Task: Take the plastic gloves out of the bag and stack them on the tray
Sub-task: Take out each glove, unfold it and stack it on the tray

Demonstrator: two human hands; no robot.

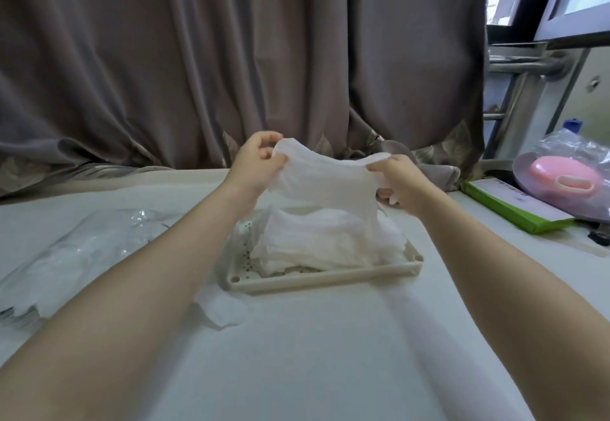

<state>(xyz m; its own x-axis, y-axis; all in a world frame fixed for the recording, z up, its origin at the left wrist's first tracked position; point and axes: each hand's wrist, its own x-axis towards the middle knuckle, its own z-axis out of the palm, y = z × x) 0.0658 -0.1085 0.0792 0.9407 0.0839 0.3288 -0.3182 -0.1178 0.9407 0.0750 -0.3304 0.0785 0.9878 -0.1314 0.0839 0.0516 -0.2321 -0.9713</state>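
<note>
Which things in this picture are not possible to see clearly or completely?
Head view only:
- Tray: most of its floor is hidden by the glove stack.
- Held glove: its fingers merge with the stack, so single or several cannot be told.
- Bag: cut off by the left edge and the left forearm; contents uncountable.
- Green box: print too small to read.

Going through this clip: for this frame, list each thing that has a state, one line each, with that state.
left hand: pinches the held glove's left corner.
right hand: pinches its right corner.
held glove: stretched between both hands, above the tray.
glove stack: piled on the tray.
tray: flat on the table.
bag: lying left, gloves still inside.
</note>
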